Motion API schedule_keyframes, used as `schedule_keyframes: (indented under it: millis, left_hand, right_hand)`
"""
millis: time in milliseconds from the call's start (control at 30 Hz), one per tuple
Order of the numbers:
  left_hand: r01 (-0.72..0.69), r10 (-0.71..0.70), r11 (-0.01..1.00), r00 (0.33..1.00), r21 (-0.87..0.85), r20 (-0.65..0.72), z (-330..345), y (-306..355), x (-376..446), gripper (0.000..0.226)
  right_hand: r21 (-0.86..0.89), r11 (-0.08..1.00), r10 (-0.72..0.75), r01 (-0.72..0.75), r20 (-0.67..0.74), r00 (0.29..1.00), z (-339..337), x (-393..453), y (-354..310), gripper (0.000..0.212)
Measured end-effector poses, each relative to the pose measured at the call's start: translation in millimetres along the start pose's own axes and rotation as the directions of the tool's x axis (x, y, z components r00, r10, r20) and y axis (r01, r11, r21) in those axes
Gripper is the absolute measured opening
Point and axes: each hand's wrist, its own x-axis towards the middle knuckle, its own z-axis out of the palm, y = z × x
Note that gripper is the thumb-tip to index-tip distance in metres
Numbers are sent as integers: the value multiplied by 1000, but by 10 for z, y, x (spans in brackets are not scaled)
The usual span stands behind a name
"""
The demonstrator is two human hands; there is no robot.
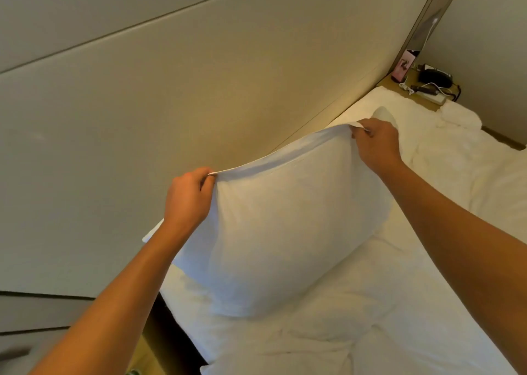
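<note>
Tall beige padded wall panels rise behind a bed with rumpled white sheets — warm light glows where they meet. In the far corner, a small wooden shelf carries a white power strip.

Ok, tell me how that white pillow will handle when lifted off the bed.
Probably light: the left hand and right hand hold the pillow up by pinched corners alone. Likely soft, floppy: its body bulges below the taut top edge.
</note>
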Motion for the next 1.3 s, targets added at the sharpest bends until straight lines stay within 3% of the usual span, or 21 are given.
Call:
schedule_keyframes:
  millis: [167, 433, 567, 700, 833, 1300]
  left_hand:
    - [43, -44, 999, 988, 12, 148, 301, -316, 14, 35]
    - [122, -69, 972, 965, -198, 254, 705, -756, 392, 36]
    - [95, -45, 983, 956, -158, 291, 818, -864, 454, 41]
    - [105, -66, 989, 946, -107, 318, 829, -895, 470, 31]
    - [122, -89, 990, 936, -77, 340, 797, -852, 493, 41]
    - [174, -155, 978, 975, -117, 162, 538, -429, 398, 34]
  right_hand:
    - [-57, 993, 112, -108, 89, 990, 346, -169, 370, 30]
    - [-145, 981, 144, -132, 73, 987, 872, -95, 680, 30]
    - [-170, 978, 129, -117, 61, 990, 996, -34, 664, 28]
    - [-170, 978, 135, -122, 71, 988, 1000, -19, 606, 27]
    - [-187, 975, 140, -122, 83, 987, 938, -9, 621, 31]
    - [-19, 997, 75, -75, 8, 997, 737, 218, 472, 30]
